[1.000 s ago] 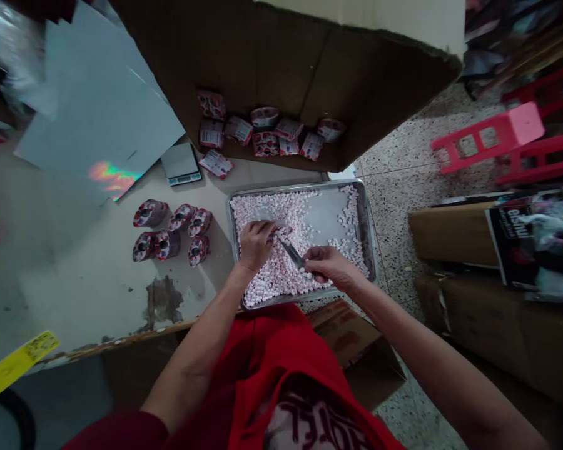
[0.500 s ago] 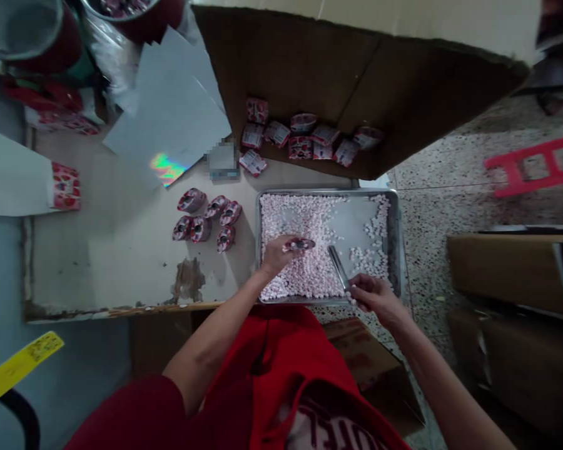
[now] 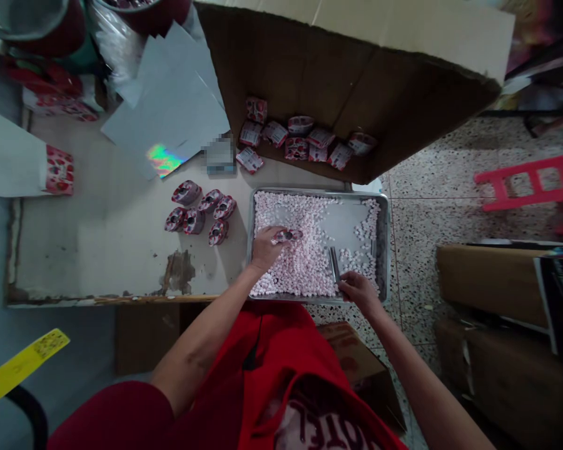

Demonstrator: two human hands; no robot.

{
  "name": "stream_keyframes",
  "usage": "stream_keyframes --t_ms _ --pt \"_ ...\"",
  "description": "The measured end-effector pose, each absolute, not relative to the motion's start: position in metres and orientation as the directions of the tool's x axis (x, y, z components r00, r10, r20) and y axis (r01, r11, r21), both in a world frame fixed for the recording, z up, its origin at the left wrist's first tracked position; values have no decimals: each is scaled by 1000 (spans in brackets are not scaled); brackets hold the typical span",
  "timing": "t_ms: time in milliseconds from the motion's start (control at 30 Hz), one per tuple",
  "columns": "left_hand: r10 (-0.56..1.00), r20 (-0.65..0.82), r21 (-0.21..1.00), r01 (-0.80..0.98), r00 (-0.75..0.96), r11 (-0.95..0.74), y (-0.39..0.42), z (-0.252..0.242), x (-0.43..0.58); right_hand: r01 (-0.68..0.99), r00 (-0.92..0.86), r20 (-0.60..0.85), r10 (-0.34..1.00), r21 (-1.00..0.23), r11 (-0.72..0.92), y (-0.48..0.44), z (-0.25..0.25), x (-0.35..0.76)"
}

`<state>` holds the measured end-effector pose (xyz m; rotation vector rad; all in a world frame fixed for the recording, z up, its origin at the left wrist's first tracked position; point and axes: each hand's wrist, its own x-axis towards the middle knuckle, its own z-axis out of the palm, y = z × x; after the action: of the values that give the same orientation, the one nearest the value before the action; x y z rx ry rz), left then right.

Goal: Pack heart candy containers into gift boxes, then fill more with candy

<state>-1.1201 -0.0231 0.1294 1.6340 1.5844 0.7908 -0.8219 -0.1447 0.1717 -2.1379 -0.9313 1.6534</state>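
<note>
A metal tray [image 3: 385, 250] holds a spread of small pale pink pellets [image 3: 304, 269], thickest on its left side. Over that left part my left hand [image 3: 266, 249] is closed on a small red-and-white printed packet [image 3: 287, 235], with a dark spot showing on its upper side. Near the tray's front right, my right hand [image 3: 358, 289] grips one end of a narrow metal scoop [image 3: 334, 264], whose other end points away over the pellets. Several similar packets [image 3: 194, 220] stand on the table left of the tray, dark spots upward.
A large cardboard box [image 3: 356, 81] lies open toward me behind the tray, with several packets [image 3: 296, 148] in its mouth. Silvery sheets [image 3: 169, 100] and a small pale box [image 3: 220, 155] lie left of it. Cartons [image 3: 492, 281] and a pink plastic frame [image 3: 530, 181] are at right.
The whole view has shifted slightly. My right hand has turned the metal scoop more upright in view and drawn a little left. My left hand still holds the packet over the pellets.
</note>
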Motion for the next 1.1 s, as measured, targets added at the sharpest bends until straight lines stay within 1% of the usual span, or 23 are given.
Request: stream_keyframes --t_ms 67,133,200,300,400,500,567,667,733,800,867,967,1033,1100 --pt "999 -38 818 575 16 22 -23 130 -1128 281 126 -766 631 -582 -763 -143 168 -821" --pt "998 -61 837 545 -16 60 -24 129 -1134 249 121 -772 624 -585 -772 -141 167 -823" --pt "992 -120 882 454 -38 124 -26 125 -1137 249 144 -763 630 -589 -769 -137 170 -826" --pt "974 -193 929 298 -117 220 -26 118 -1135 256 223 -720 657 -607 -752 -132 177 -832" --pt "963 -226 948 194 -145 252 -24 120 -1132 163 297 -696 654 -638 -753 -128 178 -834" --pt "944 -246 946 159 -220 283 -34 134 -1144 88 341 -705 622 -634 -768 -124 168 -832" --pt "931 -217 943 184 -294 277 -51 148 -1164 135 347 -699 626 -623 -770 -121 157 -831" --pt "881 -129 914 290 -455 284 -89 164 -1213 352 320 -650 690 -595 -723 -114 141 -831" --pt "795 -54 868 365 -604 336 -112 170 -1252 506 279 -604 747 -569 -649 -111 136 -832" --pt "680 -11 829 374 -733 416 -125 170 -1292 609 251 -561 789 -542 -579 -110 134 -833" --pt "565 -6 808 328 -825 489 -123 165 -1328 660 248 -548 799 -508 -553 -109 132 -834" --pt "428 9 791 268 -904 550 -98 153 -1370 677 263 -565 782 -468 -567 -108 128 -836" --pt "369 29 789 248 -929 562 -73 144 -1394 681 265 -568 779 -463 -568 -107 124 -838" --pt "350 37 794 240 -936 559 -46 135 -1414 688 257 -571 780 -459 -562 -104 120 -839"
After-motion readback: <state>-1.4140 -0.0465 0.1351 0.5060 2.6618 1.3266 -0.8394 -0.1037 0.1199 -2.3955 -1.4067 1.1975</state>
